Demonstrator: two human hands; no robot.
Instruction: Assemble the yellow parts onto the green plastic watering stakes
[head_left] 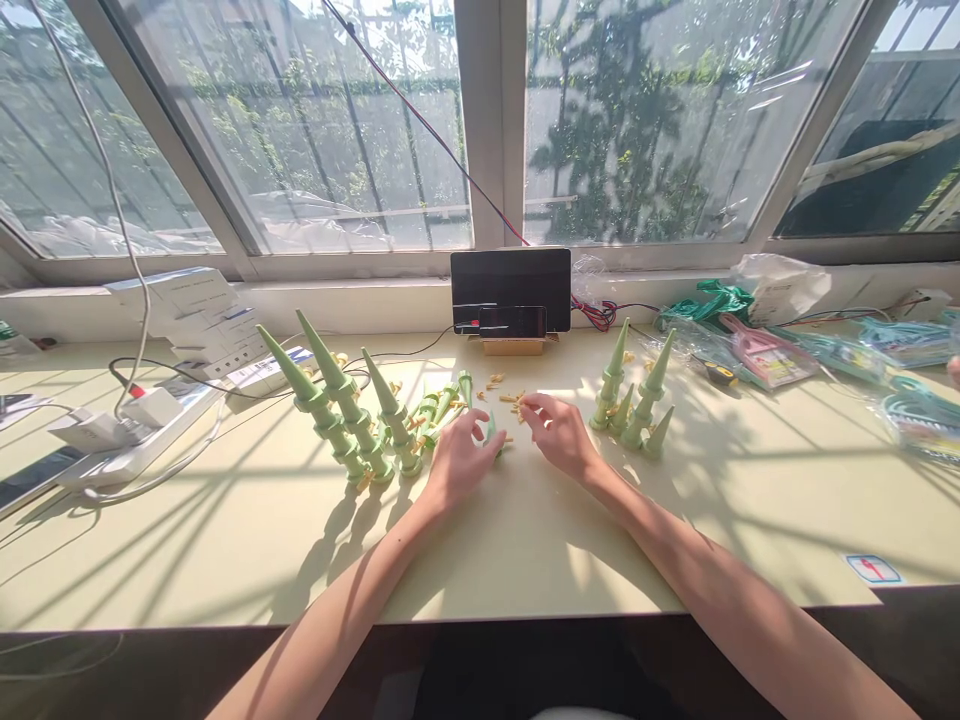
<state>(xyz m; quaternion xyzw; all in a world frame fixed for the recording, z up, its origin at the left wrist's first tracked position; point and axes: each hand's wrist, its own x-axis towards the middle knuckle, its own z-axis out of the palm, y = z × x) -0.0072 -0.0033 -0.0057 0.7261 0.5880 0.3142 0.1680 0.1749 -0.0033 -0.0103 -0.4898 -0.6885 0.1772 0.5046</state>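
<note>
1. Head view: our left hand has its thumb and forefinger bent in around a small green cone, with only a narrow opening between them that the cone appears to fill. Our fingers hide part of its base.
2. The cone is near the middle of the tabletop from side to side, well in from the near edge. Its long axis runs roughly upright, with the tip up.
3. Our right hand reaches in from the right, fingertips drawn close together beside the loose yellow pegs. We cannot tell whether that grip has a peg between its fingertips.
4. The relation that matters: from our right grip, the cone lies to the left and a little toward the near edge, a short gap away. Our left hand is the nearer one to the cone, our right to the pegs.
5. The clearest peg lies flat just left of our right fingertips, its long axis roughly parallel to the far edge, so it lies crosswise to the cone.
6. Tall green spires rise to the left of our hands, and shorter ones to the right.
</note>
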